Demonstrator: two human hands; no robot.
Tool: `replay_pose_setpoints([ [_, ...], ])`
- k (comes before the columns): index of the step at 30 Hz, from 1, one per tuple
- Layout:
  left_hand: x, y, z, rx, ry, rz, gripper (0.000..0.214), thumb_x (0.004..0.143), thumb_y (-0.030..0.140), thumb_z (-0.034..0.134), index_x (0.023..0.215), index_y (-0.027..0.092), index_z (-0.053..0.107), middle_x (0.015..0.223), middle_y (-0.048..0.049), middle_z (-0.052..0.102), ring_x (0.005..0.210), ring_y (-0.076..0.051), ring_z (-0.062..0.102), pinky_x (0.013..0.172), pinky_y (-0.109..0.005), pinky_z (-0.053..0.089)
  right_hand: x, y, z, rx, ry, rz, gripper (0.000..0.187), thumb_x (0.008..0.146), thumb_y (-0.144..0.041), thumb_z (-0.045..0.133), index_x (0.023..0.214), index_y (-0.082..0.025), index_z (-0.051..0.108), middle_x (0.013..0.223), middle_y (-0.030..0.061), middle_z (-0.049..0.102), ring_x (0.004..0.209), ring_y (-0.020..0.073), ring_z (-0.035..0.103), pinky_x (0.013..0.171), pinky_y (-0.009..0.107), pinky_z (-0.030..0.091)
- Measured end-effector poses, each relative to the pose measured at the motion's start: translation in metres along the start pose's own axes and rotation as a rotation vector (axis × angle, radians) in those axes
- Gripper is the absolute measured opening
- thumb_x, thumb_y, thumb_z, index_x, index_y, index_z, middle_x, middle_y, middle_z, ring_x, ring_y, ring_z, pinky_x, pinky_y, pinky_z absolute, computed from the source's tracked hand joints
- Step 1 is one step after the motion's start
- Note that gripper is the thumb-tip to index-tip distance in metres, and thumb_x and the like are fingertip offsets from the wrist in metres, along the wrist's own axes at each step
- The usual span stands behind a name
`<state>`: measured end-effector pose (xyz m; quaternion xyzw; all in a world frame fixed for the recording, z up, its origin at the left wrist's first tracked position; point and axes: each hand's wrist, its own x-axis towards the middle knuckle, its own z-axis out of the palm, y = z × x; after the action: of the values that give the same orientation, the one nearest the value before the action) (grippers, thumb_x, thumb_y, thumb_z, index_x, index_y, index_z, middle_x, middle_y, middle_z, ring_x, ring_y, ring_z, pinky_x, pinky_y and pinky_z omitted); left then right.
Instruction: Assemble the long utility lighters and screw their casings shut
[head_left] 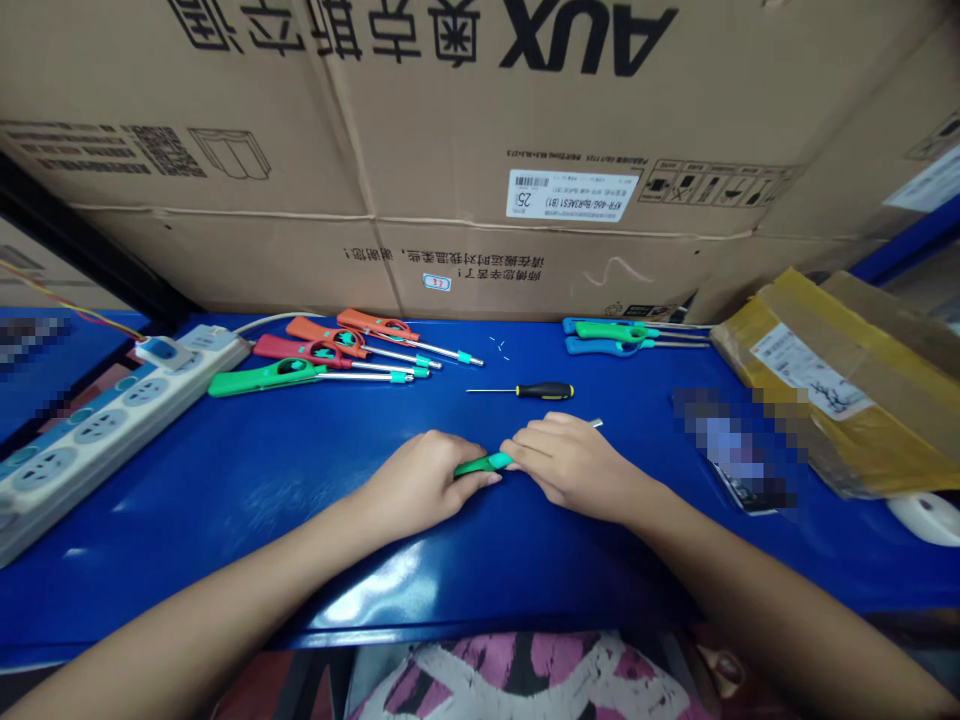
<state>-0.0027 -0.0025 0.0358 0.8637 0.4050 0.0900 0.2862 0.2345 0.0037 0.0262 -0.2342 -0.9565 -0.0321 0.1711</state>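
A green long-nosed lighter (472, 466) lies across both hands above the blue table, its metal tip (597, 424) sticking out on the right. My left hand (424, 485) is closed around the handle, which it mostly covers. Around the barrel, just past the turquoise collar, wraps my right hand (570, 462). A little beyond the hands rests a screwdriver (546, 391) with a black and yellow handle, its shaft pointing left. Several thin white slivers (499, 347) are scattered behind it.
At the back left lie several lighters, including a green one (266, 378), beside a power strip (97, 428). More lighters (611, 345) lie near a taped carton (832, 400) on the right. A blurred-out object (739, 455) is in front of the carton. A large cardboard box (450, 150) walls the back.
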Motion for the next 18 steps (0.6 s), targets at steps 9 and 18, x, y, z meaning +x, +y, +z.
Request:
replay_pose_setpoints([
  [9,-0.002,0.004,0.002,-0.156,0.012,0.007,0.036,0.1,0.038,0.056,0.073,0.015,0.065,0.065,-0.0012,0.062,0.059,-0.012,0.054,0.057,-0.026,0.032,0.0,-0.007,-0.004,-0.022,0.046,-0.051,0.028,0.099,-0.006,0.039,0.104,-0.009,0.066,0.086,0.0071,0.069,0.076,0.0193,0.053,0.068,0.033,0.037],
  [18,-0.003,0.002,0.001,-0.086,-0.005,0.084,0.034,0.099,0.031,0.056,0.07,0.014,0.064,0.067,-0.0042,0.064,0.059,-0.013,0.055,0.058,-0.025,0.035,-0.001,-0.014,0.007,-0.031,-0.01,-0.024,0.024,0.092,-0.003,0.044,0.097,-0.012,0.066,0.084,0.0083,0.068,0.076,0.0196,0.055,0.067,0.033,0.037],
])
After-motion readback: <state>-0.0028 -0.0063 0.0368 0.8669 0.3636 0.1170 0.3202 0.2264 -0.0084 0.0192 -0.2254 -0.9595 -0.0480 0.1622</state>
